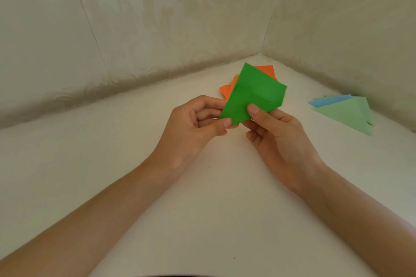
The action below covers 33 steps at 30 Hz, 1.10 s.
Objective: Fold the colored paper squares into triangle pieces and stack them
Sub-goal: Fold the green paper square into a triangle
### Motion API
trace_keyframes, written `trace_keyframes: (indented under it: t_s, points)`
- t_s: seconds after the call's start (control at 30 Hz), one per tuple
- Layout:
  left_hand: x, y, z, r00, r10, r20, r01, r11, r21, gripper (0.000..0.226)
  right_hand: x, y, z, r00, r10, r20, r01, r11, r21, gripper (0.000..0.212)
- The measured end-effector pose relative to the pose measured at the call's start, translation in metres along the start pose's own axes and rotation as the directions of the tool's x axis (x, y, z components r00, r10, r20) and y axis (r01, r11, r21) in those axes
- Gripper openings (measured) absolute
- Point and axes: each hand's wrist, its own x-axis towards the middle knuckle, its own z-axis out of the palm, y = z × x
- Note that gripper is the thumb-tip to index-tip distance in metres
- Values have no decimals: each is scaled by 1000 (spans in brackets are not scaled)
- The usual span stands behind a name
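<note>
You pinch the green paper [252,94] off the table between your left hand [198,123] and right hand [274,132], thumbs on top, likely to line up its corners for folding.

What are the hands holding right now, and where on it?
Both hold the green paper: left hand pinches its lower left corner, right hand pinches its lower edge, thumb on top.

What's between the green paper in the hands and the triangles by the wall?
Head view: only bare white tabletop between the green paper and the stacked triangles.
</note>
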Motion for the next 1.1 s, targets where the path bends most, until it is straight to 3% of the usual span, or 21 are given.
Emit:
trace_keyframes:
  t_s: [0.2,0.67,1.1]
  points:
    - [-1,-1,2,996,-93,-6,93,994,55,8,4,4,-2,998,-3,-61,4,1000,17,18]
    - [0,0,4,990,-139,-26,140,989,43,7,5,7,-2,992,-46,-119,47,999,5,18]
    - [-2,3,4,997,-80,-13,81,992,96,8,4,5,-1,984,-105,-142,108,994,10,15]
